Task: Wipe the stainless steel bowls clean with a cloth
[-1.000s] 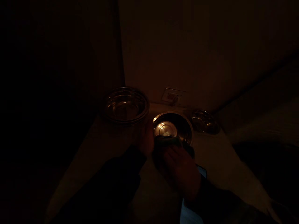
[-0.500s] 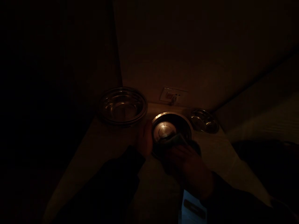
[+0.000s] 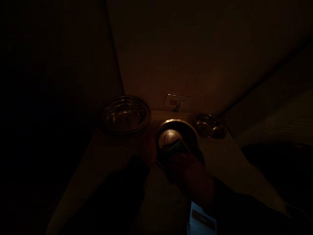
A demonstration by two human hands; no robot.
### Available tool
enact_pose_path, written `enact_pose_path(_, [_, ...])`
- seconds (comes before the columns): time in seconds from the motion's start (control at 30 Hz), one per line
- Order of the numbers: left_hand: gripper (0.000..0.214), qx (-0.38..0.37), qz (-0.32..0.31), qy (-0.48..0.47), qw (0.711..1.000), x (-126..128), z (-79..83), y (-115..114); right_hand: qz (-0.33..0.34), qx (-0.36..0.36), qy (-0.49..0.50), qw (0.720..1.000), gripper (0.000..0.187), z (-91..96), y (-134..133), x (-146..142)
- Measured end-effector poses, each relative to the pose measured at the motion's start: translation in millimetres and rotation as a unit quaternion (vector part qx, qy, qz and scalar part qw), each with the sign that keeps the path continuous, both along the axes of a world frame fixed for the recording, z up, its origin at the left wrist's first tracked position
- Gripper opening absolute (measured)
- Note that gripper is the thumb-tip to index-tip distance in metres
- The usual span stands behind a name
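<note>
Your right hand [image 3: 190, 176] holds dark cloth [image 3: 180, 146] inside middle bowl [image 3: 189, 131], toward near side. Your left hand [image 3: 148, 150] at bowl's left edge; too dark to tell grip. Left bowl [image 3: 126, 120] beyond your left hand, larger. Right bowl [image 3: 210, 126] just beside middle one. Behind you see wall socket [image 3: 174, 101], plug in it. Lit phone [image 3: 201, 220] below your right wrist, partly hidden. Table [image 3: 232, 166] dim.

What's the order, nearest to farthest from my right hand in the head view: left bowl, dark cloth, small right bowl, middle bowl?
1. Dark cloth: held in your right hand.
2. Middle bowl: just beyond the cloth.
3. Small right bowl: ahead, to the right.
4. Left bowl: ahead, far to the left.
</note>
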State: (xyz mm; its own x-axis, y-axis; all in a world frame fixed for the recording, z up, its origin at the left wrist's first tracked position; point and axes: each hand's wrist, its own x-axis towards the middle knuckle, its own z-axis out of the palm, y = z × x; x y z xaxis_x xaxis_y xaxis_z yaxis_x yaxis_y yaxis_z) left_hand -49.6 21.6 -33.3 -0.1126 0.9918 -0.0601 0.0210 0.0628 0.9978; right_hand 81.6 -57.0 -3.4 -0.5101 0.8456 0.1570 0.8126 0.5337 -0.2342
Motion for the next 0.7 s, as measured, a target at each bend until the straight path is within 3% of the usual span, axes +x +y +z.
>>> enact_pose_path(0.13, [0.04,-0.046,0.016,0.029,0.998,-1.4,7.5,-1.6,-0.013,-0.005,0.071,0.997,0.022,-5.3,13.3,-19.2])
enact_pose_path(0.37, [0.044,-0.023,-0.009,-0.014,1.0,-0.6,0.4,-0.9,0.02,-0.029,-0.009,0.999,0.015,1.3,3.9,5.0])
enact_pose_path(0.53, [0.036,-0.035,0.029,0.05,0.998,-4.3,-3.6,1.9,-0.001,-0.008,0.097,0.995,0.023,-6.1,9.2,-16.2])
enact_pose_path(0.7, [0.034,-0.015,-0.047,0.015,0.999,-9.1,-2.8,5.3,0.005,0.067,0.076,0.995,0.024,-13.2,0.3,-13.4])
